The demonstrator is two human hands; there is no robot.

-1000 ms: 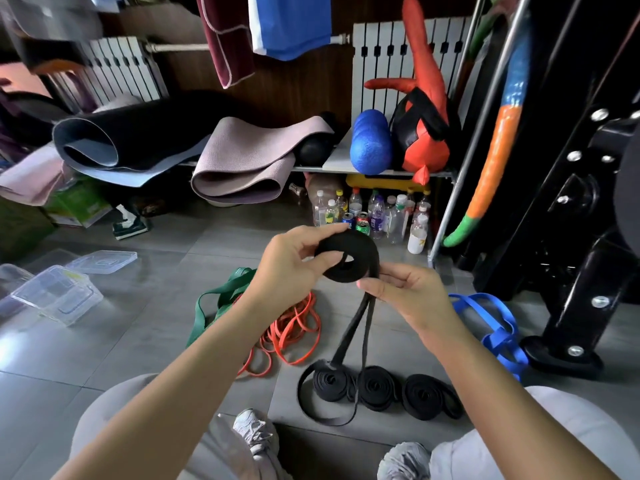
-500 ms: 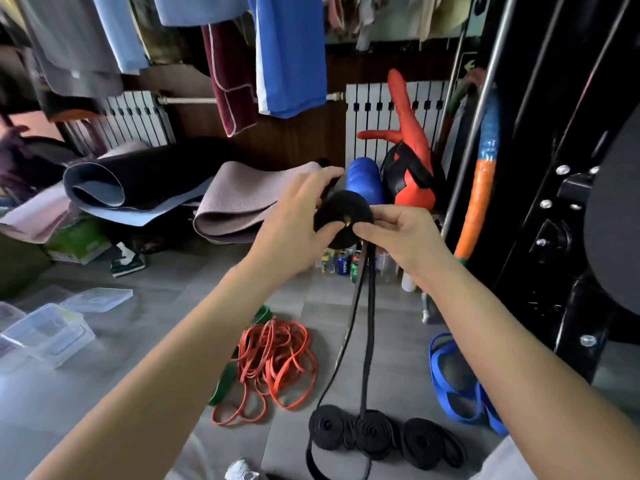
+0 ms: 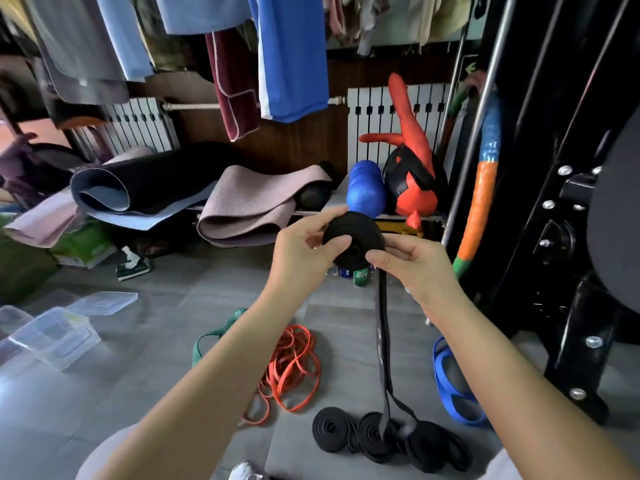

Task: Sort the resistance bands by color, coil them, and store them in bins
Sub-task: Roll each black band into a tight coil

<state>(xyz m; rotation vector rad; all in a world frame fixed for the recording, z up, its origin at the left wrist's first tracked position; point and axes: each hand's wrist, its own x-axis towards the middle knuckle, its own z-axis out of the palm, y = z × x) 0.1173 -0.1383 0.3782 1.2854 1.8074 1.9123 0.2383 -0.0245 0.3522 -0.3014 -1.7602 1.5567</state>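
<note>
A black resistance band is partly wound into a thick coil held up at chest height. My left hand grips the coil from the left, thumb across its face. My right hand pinches its lower right edge, where the loose tail hangs straight down to the floor. Three coiled black bands lie on the floor below. Orange bands sit in a loose heap, a green band shows beside my left forearm, and blue bands lie to the right.
Clear plastic bins and a lid stand on the floor at left. Rolled mats, a blue roller and bottles sit by the far shelf. A black machine frame fills the right side.
The coil has grown thicker as more band is wound on, and the hanging tail is shorter. Both hands have stayed raised, turning the coil; the view has tilted slightly.
</note>
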